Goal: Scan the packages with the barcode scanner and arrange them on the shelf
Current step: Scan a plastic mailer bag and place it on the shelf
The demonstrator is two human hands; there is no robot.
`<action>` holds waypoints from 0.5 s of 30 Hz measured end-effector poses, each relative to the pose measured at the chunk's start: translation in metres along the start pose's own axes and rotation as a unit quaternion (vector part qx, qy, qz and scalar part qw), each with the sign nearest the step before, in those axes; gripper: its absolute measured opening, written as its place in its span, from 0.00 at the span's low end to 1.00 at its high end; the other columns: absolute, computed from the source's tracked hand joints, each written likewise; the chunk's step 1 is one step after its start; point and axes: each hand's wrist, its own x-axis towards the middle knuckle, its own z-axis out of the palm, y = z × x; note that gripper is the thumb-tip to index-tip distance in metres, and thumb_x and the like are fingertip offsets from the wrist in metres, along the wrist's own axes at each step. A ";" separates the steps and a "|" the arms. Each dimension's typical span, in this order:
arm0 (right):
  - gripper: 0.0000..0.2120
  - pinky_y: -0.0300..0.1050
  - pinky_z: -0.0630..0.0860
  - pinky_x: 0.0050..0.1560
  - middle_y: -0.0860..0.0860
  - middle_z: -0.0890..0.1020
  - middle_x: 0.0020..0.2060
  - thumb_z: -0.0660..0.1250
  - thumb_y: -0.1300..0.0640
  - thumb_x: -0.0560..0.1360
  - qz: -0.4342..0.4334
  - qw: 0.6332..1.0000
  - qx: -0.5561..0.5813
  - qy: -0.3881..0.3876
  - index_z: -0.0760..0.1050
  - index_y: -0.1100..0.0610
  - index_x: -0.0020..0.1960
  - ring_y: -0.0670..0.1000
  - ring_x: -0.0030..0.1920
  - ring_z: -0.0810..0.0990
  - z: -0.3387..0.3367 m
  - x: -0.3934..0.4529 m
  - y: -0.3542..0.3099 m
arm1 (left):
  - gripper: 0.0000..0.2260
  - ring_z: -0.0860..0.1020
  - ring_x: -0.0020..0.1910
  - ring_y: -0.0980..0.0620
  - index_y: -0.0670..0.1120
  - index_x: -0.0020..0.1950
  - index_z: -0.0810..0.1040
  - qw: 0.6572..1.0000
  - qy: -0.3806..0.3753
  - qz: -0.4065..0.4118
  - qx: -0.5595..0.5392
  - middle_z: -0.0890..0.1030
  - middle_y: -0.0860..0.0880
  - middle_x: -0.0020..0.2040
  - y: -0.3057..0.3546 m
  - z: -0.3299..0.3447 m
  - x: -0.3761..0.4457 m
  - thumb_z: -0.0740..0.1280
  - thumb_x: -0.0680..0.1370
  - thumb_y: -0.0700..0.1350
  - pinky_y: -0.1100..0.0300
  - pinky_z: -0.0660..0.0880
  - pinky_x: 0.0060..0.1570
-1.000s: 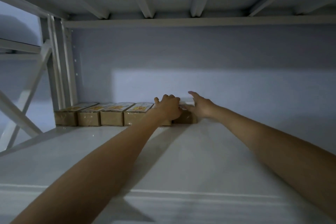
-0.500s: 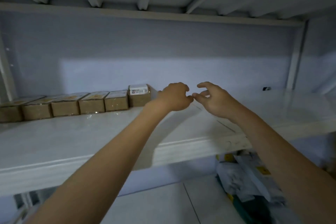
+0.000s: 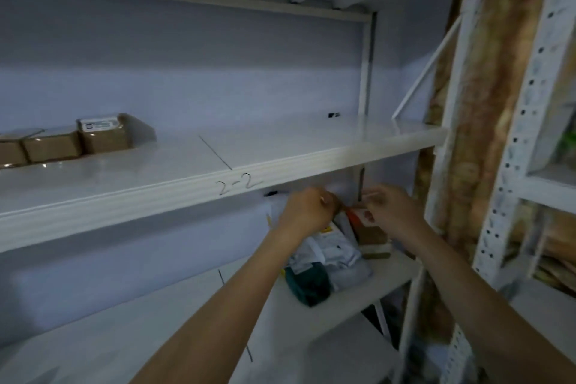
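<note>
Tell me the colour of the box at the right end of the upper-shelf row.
Brown cardboard box with a white label on top; head view.

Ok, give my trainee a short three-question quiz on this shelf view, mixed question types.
1. True or false: the brown cardboard boxes sit on the white metal shelf marked "2-2".
2. Which level do both hands reach toward? A) the top shelf B) the pile of grey plastic mailer bags one level down C) the floor
3. Fill in: the dark green package lies at the pile's ____ edge, nearest the camera.

Key: 1 true; 2 B, left hand and right hand are over the pile; 3 front.
</note>
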 end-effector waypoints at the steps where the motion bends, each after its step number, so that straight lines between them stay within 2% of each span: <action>1: 0.06 0.47 0.80 0.47 0.50 0.84 0.51 0.66 0.56 0.79 0.011 1.000 -0.008 0.004 0.80 0.50 0.53 0.52 0.48 0.83 -0.008 0.001 0.018 | 0.14 0.75 0.32 0.47 0.37 0.42 0.79 1.000 -0.007 -0.009 0.006 0.79 0.42 0.35 0.000 0.016 0.002 0.60 0.80 0.44 0.58 0.72 0.34; 3: 0.05 0.36 0.70 0.36 0.47 0.82 0.48 0.65 0.52 0.80 0.037 0.998 -0.046 0.008 0.79 0.48 0.52 0.46 0.43 0.78 -0.020 0.000 0.054 | 0.14 0.68 0.26 0.53 0.40 0.36 0.74 0.999 -0.015 -0.038 0.025 0.71 0.48 0.28 -0.004 0.047 0.005 0.59 0.81 0.42 0.61 0.65 0.28; 4: 0.06 0.33 0.66 0.34 0.47 0.81 0.49 0.65 0.51 0.80 0.054 0.997 -0.050 0.003 0.80 0.49 0.53 0.45 0.42 0.77 -0.023 0.000 0.069 | 0.15 0.65 0.25 0.55 0.42 0.33 0.70 0.998 -0.015 -0.054 0.026 0.68 0.49 0.26 -0.008 0.059 0.006 0.58 0.80 0.41 0.61 0.63 0.28; 6: 0.09 0.32 0.66 0.33 0.47 0.82 0.49 0.62 0.51 0.82 0.083 0.995 -0.045 -0.007 0.81 0.50 0.54 0.44 0.41 0.77 -0.025 -0.001 0.096 | 0.18 0.64 0.25 0.55 0.46 0.29 0.64 0.996 -0.024 -0.088 -0.002 0.66 0.49 0.26 -0.017 0.086 0.011 0.58 0.80 0.39 0.61 0.61 0.28; 9: 0.12 0.37 0.71 0.40 0.47 0.83 0.49 0.59 0.54 0.82 0.107 0.994 -0.021 -0.026 0.82 0.51 0.55 0.45 0.42 0.79 -0.013 0.007 0.127 | 0.13 0.72 0.32 0.52 0.43 0.35 0.71 0.987 -0.065 -0.147 -0.001 0.75 0.44 0.37 -0.034 0.117 0.019 0.58 0.79 0.40 0.59 0.70 0.35; 11: 0.11 0.38 0.72 0.41 0.49 0.82 0.48 0.59 0.58 0.81 0.118 0.992 -0.006 -0.038 0.81 0.53 0.55 0.46 0.42 0.78 0.000 0.015 0.142 | 0.10 0.79 0.44 0.47 0.39 0.45 0.79 0.981 -0.082 -0.176 -0.024 0.80 0.41 0.49 -0.049 0.134 0.031 0.60 0.79 0.41 0.60 0.72 0.44; 12: 0.10 0.38 0.72 0.40 0.48 0.81 0.46 0.60 0.58 0.81 0.120 0.992 -0.005 -0.040 0.80 0.53 0.55 0.45 0.41 0.78 0.009 0.020 0.149 | 0.10 0.80 0.49 0.46 0.38 0.50 0.80 0.977 -0.088 -0.190 -0.037 0.80 0.42 0.52 -0.056 0.142 0.037 0.61 0.79 0.41 0.60 0.72 0.46; 14: 0.10 0.40 0.75 0.44 0.48 0.81 0.46 0.60 0.58 0.81 0.126 0.991 0.017 -0.044 0.79 0.54 0.58 0.47 0.43 0.78 0.027 0.034 0.161 | 0.07 0.79 0.49 0.47 0.39 0.48 0.77 0.971 -0.107 -0.207 -0.056 0.78 0.45 0.51 -0.070 0.155 0.049 0.62 0.79 0.41 0.61 0.70 0.46; 15: 0.11 0.40 0.76 0.46 0.52 0.81 0.49 0.60 0.58 0.81 0.137 0.989 0.025 -0.055 0.78 0.56 0.60 0.50 0.46 0.79 0.039 0.045 0.167 | 0.05 0.78 0.49 0.47 0.41 0.48 0.76 0.969 -0.109 -0.215 -0.061 0.78 0.45 0.51 -0.078 0.162 0.057 0.62 0.79 0.41 0.62 0.71 0.47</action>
